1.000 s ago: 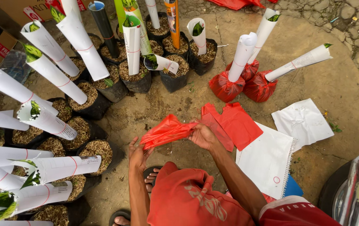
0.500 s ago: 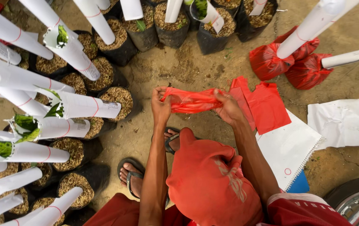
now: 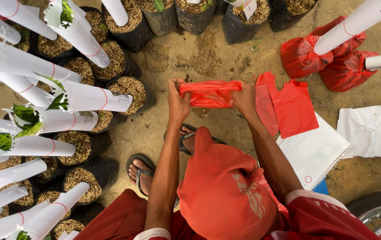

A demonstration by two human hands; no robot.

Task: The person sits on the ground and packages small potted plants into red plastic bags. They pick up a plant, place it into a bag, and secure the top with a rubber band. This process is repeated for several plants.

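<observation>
Stretching out from a red cap (image 3: pixel 226 191) close below the camera, both forearms reach forward over sandalled feet (image 3: pixel 143 171). The left hand (image 3: pixel 178 104) and right hand (image 3: pixel 245 98) each clench one end of a crumpled red plastic bag (image 3: pixel 210 93), held taut between them above the dirt. It looks unopened as yet. Beside it lie flat red bags (image 3: pixel 290 106) on white sheets (image 3: pixel 315 151). Farther off, two seedlings (image 3: pixel 328 60) already sit bagged in red; many black pots (image 3: pixel 123 86) remain bare.
</observation>
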